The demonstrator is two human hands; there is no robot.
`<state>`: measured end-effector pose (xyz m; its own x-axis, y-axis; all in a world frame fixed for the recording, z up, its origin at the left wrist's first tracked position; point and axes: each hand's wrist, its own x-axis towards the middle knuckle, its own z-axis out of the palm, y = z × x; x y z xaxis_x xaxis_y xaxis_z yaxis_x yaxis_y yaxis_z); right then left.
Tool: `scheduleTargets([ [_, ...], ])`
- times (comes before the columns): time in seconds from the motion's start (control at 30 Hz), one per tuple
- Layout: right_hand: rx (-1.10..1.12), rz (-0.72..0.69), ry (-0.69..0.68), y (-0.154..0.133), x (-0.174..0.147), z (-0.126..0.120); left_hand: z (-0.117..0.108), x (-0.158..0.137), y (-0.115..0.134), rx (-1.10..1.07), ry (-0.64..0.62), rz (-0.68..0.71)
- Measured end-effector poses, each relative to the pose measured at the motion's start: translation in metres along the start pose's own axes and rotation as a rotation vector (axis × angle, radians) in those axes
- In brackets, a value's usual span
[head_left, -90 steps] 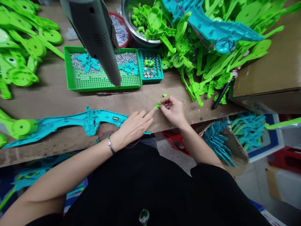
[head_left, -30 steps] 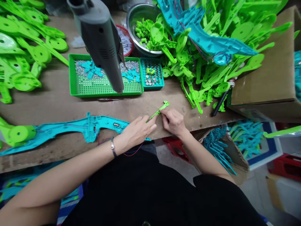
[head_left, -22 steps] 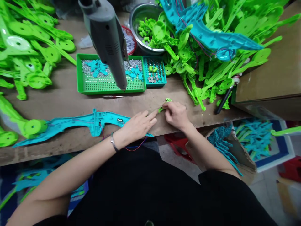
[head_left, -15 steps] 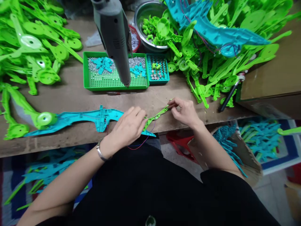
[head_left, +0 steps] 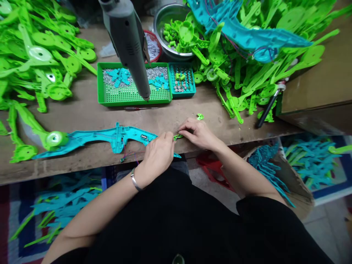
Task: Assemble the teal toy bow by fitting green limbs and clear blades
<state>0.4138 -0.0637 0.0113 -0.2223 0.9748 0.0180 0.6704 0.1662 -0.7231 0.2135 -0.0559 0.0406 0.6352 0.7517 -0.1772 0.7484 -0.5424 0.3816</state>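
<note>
**Checker:** Report the hand positions and the part.

**Operator:** My left hand (head_left: 158,152) and my right hand (head_left: 198,132) meet at the front edge of the workbench (head_left: 82,117). Between their fingertips I pinch a small green piece (head_left: 177,136). Both hands are closed on it in a fingertip grip; most of the piece is hidden under my fingers.

**Checker:** What differs from half a second ago?

**Operator:** Then, a long green strip spanned both hands, which were spread apart. Now the hands are drawn together, and only a short stub shows between them. A small green fragment (head_left: 200,116) lies loose on the bench just beyond my right hand. I cannot tell whether it came off the strip.

**Checker:** Meaning for the work?

**Operator:** My judgement: the strip is either broken down or now lies under my hands, and the work has moved to the near end of the teal housing (head_left: 110,136), which lies flat just left of my left hand with its wires (head_left: 129,156) hanging over the bench edge.

**Checker:** Surroundings?

**Operator:** The hanging electric screwdriver (head_left: 129,44) is above the green tray (head_left: 132,97) of screws, untouched. The small teal tray (head_left: 182,79) sits beside it. The heap of green parts (head_left: 247,73) is well apart on the right.
</note>
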Motion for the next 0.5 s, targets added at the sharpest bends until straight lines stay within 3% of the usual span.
scheduleTargets([
  [0.1, 0.009, 0.005, -0.028, 0.0, -0.001, 0.0, -0.007, 0.0, -0.006, -0.107, -0.037, 0.011],
  [0.3, -0.021, 0.0, -0.007, -0.001, -0.003, 0.004, -0.001, -0.001, -0.014, -0.028, 0.129, 0.061],
  [0.5, 0.0, -0.021, 0.013, 0.0, -0.004, 0.006, 0.015, -0.004, -0.022, -0.02, 0.189, 0.191],
])
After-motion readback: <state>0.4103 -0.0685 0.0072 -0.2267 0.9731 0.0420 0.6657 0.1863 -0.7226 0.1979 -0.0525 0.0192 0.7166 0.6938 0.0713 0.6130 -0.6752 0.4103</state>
